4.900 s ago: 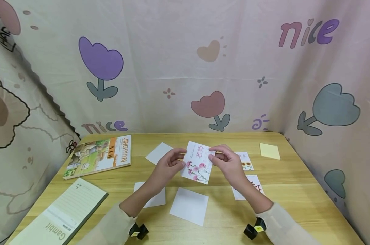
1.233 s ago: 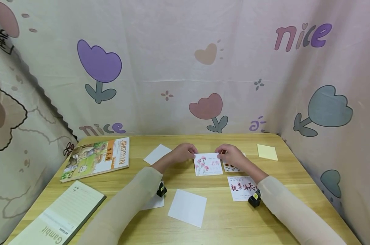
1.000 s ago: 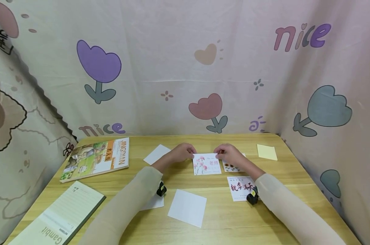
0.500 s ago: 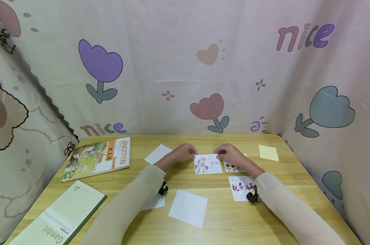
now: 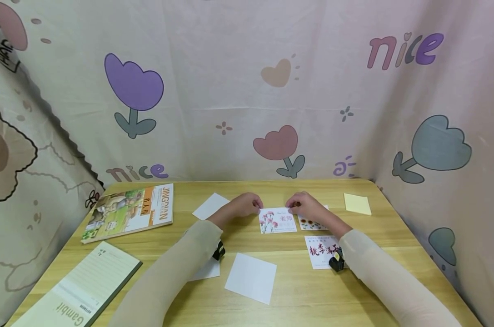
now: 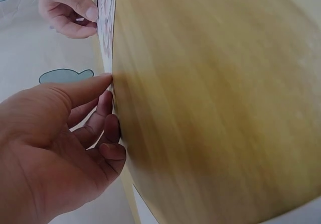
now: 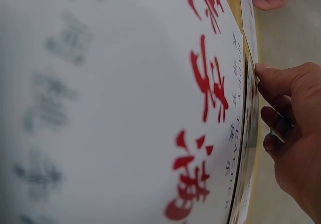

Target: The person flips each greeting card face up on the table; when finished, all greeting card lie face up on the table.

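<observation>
A white greeting card with pink carnations and pink Chinese characters (image 5: 277,221) lies low over the table, left of a sunflower card (image 5: 310,224). My left hand (image 5: 243,204) pinches its far left corner between thumb and fingers; in the left wrist view the thumb tip of that left hand (image 6: 60,138) meets the card's edge. At the far right corner, my right hand (image 5: 308,206) pinches the card, its forearm crossing over part of the sunflower card. Below the right wrist lies a card with large red characters (image 5: 320,252), partly hidden by the wrist camera.
Blank white cards lie near the middle (image 5: 251,278), at the back left (image 5: 211,205) and partly under the left sleeve. An illustrated book (image 5: 128,211) and a notebook (image 5: 79,286) occupy the left side. Yellow sticky notes (image 5: 357,204) sit at the back right.
Earlier the carnation card was raised in both hands with its lettering turned sideways. It has since been turned and lowered beside the sunflower card; lately its far edge has dipped slightly.
</observation>
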The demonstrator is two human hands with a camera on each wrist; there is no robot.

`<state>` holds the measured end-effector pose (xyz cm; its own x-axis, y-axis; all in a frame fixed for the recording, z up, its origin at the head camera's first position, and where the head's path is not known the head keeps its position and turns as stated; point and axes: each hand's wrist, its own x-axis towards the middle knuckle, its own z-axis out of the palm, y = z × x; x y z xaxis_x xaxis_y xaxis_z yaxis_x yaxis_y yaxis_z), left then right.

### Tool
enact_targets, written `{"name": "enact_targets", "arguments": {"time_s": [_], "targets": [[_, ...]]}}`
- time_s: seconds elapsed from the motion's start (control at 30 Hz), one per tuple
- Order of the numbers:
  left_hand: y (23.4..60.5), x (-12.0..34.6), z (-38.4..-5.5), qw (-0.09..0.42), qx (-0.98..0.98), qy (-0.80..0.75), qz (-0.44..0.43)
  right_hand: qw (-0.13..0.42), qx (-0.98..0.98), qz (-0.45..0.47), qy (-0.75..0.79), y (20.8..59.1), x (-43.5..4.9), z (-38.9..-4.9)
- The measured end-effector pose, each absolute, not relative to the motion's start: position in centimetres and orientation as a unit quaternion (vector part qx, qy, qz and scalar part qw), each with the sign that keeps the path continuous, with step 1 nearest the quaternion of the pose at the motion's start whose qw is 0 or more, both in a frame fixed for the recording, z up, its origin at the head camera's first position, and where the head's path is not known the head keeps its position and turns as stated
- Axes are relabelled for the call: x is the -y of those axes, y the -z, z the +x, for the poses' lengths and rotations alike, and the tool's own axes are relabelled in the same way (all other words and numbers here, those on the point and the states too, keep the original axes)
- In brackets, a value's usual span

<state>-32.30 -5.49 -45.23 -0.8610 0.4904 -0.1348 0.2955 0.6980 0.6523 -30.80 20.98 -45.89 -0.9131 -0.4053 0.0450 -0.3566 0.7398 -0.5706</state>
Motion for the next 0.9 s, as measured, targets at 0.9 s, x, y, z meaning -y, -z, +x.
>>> {"name": "enact_targets", "arguments": {"time_s": [0.9], "targets": [[44.8,6.1,-32.6,0.142,-0.907,-0.331,0.22,0.027,-0.927,-0.173,0.331,45.0,-21.6,-30.5]]}}
